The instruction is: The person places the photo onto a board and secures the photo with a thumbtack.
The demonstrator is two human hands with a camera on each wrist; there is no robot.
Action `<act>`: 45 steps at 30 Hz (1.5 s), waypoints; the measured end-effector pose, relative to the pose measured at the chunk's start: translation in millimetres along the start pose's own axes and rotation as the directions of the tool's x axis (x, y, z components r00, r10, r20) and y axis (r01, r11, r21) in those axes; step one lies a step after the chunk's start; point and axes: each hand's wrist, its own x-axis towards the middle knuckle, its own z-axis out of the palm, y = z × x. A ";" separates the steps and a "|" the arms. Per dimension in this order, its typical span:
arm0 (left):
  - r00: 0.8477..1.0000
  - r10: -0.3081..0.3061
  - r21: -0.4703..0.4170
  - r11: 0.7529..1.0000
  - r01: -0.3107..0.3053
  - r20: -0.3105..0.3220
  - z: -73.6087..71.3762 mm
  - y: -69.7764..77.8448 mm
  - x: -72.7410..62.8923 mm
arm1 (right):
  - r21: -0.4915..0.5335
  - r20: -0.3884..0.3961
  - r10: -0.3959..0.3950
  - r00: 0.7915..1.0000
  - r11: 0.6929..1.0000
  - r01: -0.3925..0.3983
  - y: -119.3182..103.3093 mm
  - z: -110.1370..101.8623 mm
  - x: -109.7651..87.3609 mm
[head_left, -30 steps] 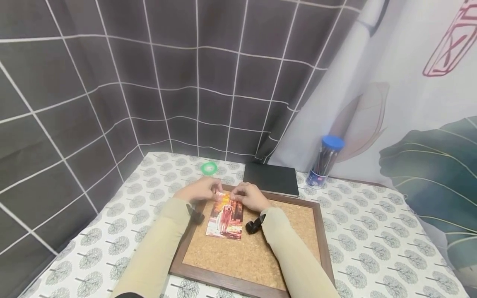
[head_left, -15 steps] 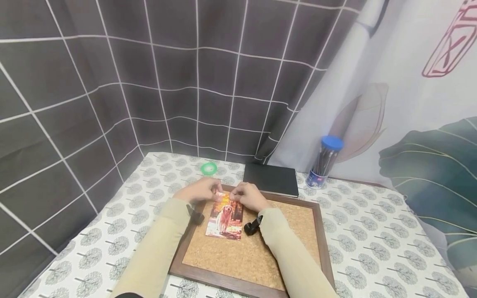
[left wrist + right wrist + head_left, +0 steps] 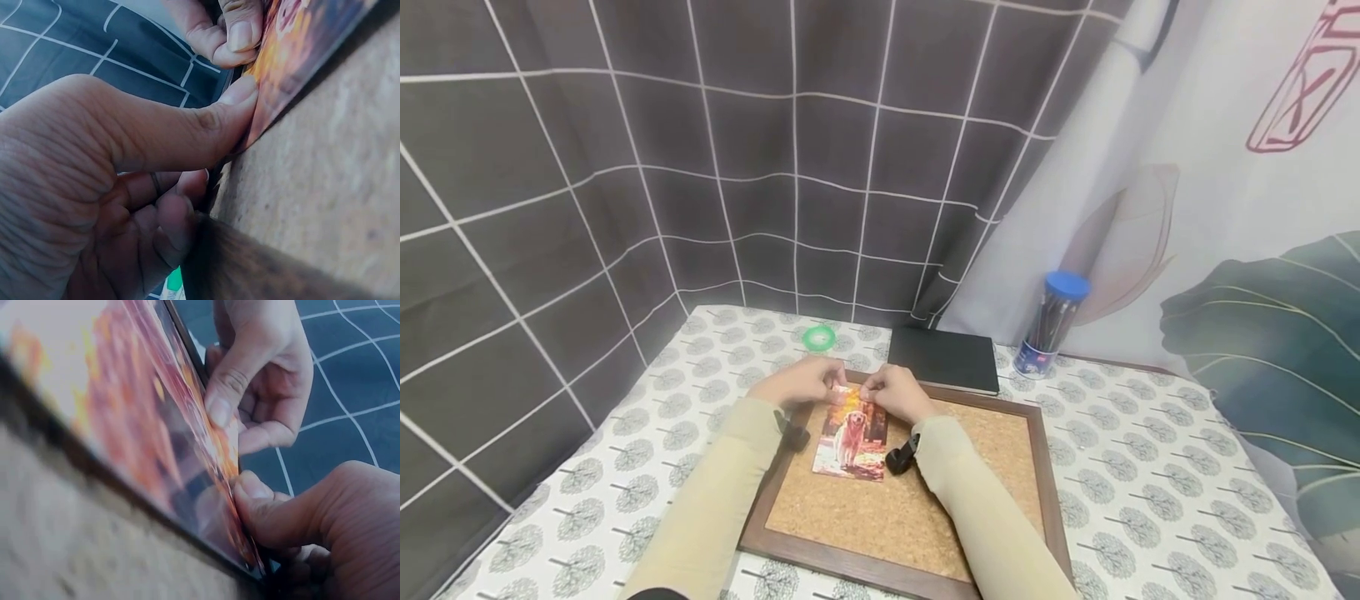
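A photo of a golden dog among autumn leaves (image 3: 852,437) lies over the upper left of a cork board (image 3: 857,521) with a brown wooden frame. My left hand (image 3: 805,381) pinches the photo's far edge near its left corner; the left wrist view shows the thumb (image 3: 219,119) on the picture side. At the right end of that same edge, my right hand (image 3: 901,392) pinches with thumb and fingers, seen close up in the right wrist view (image 3: 312,519). Close to the hands, the photo's surface (image 3: 125,406) stands slightly away from the cork.
Behind the board lies a black notebook (image 3: 943,360). A green tape ring (image 3: 808,340) is to its left. A clear jar with a blue lid (image 3: 1051,325), holding dark sticks, stands to the right. A tree-print cloth (image 3: 1138,483) covers the table, and dark gridded curtain (image 3: 827,208) hangs behind.
My right wrist has shifted slightly left. Both hands keep their pinch on the photo's far edge, and the photo stays in place on the board.
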 end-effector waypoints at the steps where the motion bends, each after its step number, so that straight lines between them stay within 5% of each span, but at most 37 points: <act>1: 1.000 -0.005 0.002 1.000 0.005 0.001 0.3 -0.3 -0.4 | 0.004 0.000 0.008 1.000 1.000 -0.008 -0.1 1.2 -0.1; 22: 0.999 0.033 0.045 0.998 -0.032 -0.011 -3.3 0.1 5.7 | 0.105 -0.049 0.004 0.999 0.994 0.001 8.1 -0.2 1.5; 29: 1.000 -0.009 0.014 1.000 0.009 0.002 -1.6 -0.1 2.5 | 0.131 -0.028 0.060 0.998 0.990 -0.055 5.7 2.1 0.0; 45: 1.000 -0.018 0.009 1.000 0.018 -0.012 0.8 0.4 1.2 | 0.129 -0.059 0.062 0.996 0.990 -0.054 4.4 3.7 1.1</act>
